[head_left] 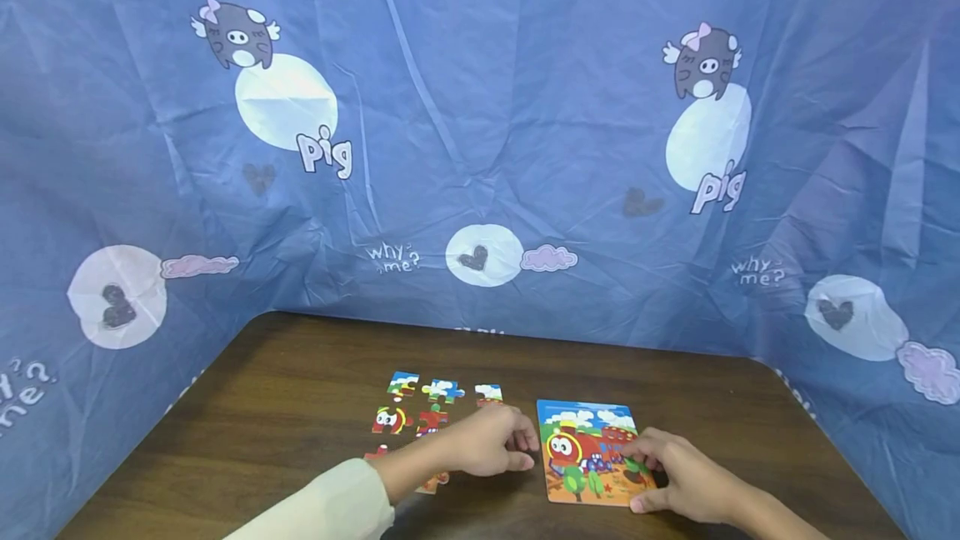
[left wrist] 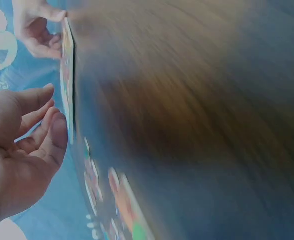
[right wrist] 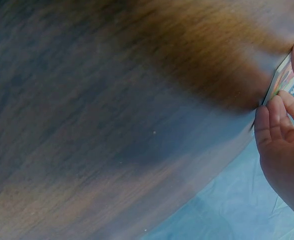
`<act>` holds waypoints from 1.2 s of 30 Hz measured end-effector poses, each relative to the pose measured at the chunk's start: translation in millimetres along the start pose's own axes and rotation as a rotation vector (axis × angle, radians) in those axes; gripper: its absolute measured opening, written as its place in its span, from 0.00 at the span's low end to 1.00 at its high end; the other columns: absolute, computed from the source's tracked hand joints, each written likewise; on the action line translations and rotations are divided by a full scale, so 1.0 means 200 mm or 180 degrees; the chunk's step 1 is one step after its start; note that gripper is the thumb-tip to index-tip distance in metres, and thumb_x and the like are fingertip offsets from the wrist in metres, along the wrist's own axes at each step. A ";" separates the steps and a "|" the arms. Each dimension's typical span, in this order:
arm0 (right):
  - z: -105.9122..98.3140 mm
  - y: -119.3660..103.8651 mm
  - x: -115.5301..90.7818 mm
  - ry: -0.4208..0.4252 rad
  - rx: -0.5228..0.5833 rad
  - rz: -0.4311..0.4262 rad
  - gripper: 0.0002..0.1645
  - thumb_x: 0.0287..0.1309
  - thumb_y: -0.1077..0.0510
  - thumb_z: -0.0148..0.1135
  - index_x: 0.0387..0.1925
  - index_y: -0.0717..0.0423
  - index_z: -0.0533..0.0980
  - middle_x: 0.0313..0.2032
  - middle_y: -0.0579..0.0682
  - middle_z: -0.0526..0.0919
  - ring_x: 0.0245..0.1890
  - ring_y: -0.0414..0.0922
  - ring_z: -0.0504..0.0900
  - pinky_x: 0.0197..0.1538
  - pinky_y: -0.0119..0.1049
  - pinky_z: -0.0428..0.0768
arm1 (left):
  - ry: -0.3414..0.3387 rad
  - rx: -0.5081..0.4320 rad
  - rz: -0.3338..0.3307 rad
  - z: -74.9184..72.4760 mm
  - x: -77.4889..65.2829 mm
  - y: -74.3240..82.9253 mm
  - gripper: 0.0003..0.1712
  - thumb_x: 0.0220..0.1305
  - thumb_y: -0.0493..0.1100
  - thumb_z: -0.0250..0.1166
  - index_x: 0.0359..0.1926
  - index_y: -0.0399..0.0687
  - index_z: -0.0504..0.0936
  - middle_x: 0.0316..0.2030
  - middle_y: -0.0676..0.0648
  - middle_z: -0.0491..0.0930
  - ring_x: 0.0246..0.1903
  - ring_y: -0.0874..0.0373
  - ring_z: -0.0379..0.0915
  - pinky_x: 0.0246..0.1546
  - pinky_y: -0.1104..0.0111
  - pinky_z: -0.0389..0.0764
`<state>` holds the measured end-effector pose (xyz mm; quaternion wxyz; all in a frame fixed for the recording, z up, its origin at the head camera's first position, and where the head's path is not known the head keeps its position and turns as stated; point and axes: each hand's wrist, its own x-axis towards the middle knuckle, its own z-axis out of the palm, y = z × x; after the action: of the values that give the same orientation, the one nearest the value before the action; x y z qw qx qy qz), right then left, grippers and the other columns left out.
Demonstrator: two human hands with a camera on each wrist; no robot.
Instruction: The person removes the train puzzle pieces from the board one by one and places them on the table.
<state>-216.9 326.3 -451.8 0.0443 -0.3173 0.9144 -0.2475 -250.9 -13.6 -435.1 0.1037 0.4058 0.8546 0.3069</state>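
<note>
A picture board (head_left: 592,457) printed with a red train lies flat on the right half of the table. My right hand (head_left: 686,473) holds its lower right corner, the thumb at the near edge and the bent fingers over the right side. In the right wrist view, the fingertips (right wrist: 274,107) are right at the board's thin edge. Left of the board, my left hand (head_left: 491,440) hovers with loosely curled fingers and nothing between them. Several loose jigsaw pieces (head_left: 442,391) with parts of a similar train lie spaced out beyond and beneath the left forearm, which hides some of them.
The dark wooden table (head_left: 300,390) has rounded far corners. A blue cloth (head_left: 480,148) printed with pigs and hearts hangs behind it and along both sides. In the left wrist view, jigsaw pieces (left wrist: 132,210) show at the bottom, seen at a low angle.
</note>
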 end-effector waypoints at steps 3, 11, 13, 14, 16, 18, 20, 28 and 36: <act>0.00 0.00 0.00 0.0017 -0.0045 -0.0018 0.37 0.52 0.35 0.74 0.56 0.54 0.80 0.44 0.40 0.78 0.40 0.36 0.75 0.40 0.36 0.78 | 0.0053 -0.0011 0.0039 0.04 0.06 0.02 0.05 0.65 0.38 0.72 0.41 0.44 0.86 0.32 0.60 0.80 0.31 0.73 0.73 0.37 0.79 0.76; 0.01 0.01 0.00 0.0050 -0.0074 -0.0053 0.36 0.51 0.36 0.75 0.55 0.54 0.80 0.42 0.40 0.78 0.39 0.35 0.74 0.40 0.35 0.78 | 0.0084 -0.0187 0.0062 0.14 0.20 0.07 0.04 0.65 0.38 0.72 0.39 0.42 0.86 0.30 0.59 0.81 0.31 0.73 0.74 0.36 0.80 0.77; 0.01 0.02 0.00 0.0032 -0.0046 -0.0037 0.36 0.51 0.36 0.76 0.54 0.53 0.80 0.42 0.40 0.77 0.39 0.35 0.74 0.40 0.34 0.77 | 0.0061 -0.0163 0.0081 0.16 0.24 0.08 0.04 0.65 0.38 0.72 0.39 0.42 0.86 0.30 0.59 0.81 0.31 0.73 0.74 0.36 0.80 0.76; 0.01 0.02 0.00 0.0027 -0.0034 -0.0031 0.36 0.51 0.36 0.76 0.54 0.53 0.80 0.42 0.40 0.77 0.39 0.35 0.74 0.39 0.34 0.77 | 0.0054 -0.0130 0.0090 0.17 0.25 0.09 0.05 0.65 0.38 0.72 0.39 0.42 0.86 0.30 0.58 0.81 0.30 0.74 0.74 0.36 0.80 0.76; 0.01 0.02 0.00 0.0015 -0.0001 -0.0018 0.36 0.50 0.36 0.76 0.54 0.53 0.80 0.42 0.40 0.77 0.39 0.35 0.74 0.39 0.34 0.77 | 0.0026 -0.0081 0.0099 0.19 0.29 0.11 0.05 0.64 0.38 0.72 0.40 0.43 0.86 0.30 0.58 0.82 0.30 0.74 0.73 0.35 0.80 0.76; 0.01 0.02 0.00 0.0021 0.0020 -0.0032 0.36 0.50 0.36 0.76 0.53 0.53 0.80 0.42 0.40 0.77 0.38 0.34 0.74 0.38 0.33 0.77 | 0.0015 -0.0037 0.0079 0.22 0.31 0.12 0.06 0.64 0.39 0.73 0.39 0.43 0.86 0.30 0.58 0.82 0.30 0.74 0.73 0.35 0.80 0.75; 0.01 0.03 0.00 0.0062 0.0023 -0.0088 0.35 0.50 0.37 0.76 0.53 0.54 0.80 0.41 0.40 0.78 0.38 0.35 0.74 0.37 0.33 0.77 | 0.0015 -0.0013 0.0033 0.24 0.34 0.14 0.07 0.63 0.41 0.75 0.39 0.44 0.87 0.30 0.58 0.83 0.30 0.74 0.73 0.34 0.81 0.75; 0.02 0.04 0.00 0.0262 0.0045 -0.0257 0.35 0.47 0.40 0.80 0.50 0.56 0.78 0.39 0.40 0.78 0.37 0.34 0.75 0.38 0.32 0.77 | 0.0086 0.0240 -0.0121 0.31 0.42 0.18 0.13 0.57 0.48 0.79 0.39 0.49 0.87 0.30 0.60 0.83 0.31 0.75 0.73 0.34 0.82 0.74; 0.04 0.04 0.00 0.0411 -0.0023 -0.0335 0.39 0.45 0.40 0.81 0.51 0.59 0.77 0.40 0.42 0.77 0.38 0.34 0.74 0.39 0.33 0.78 | 0.0079 0.0342 -0.0336 0.33 0.46 0.19 0.20 0.51 0.54 0.82 0.40 0.53 0.86 0.32 0.62 0.81 0.32 0.75 0.72 0.36 0.82 0.74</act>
<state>-219.1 328.7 -461.9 -0.0290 -0.3484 0.8983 -0.2662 -257.8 104.2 -458.0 0.0872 0.3613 0.8913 0.2597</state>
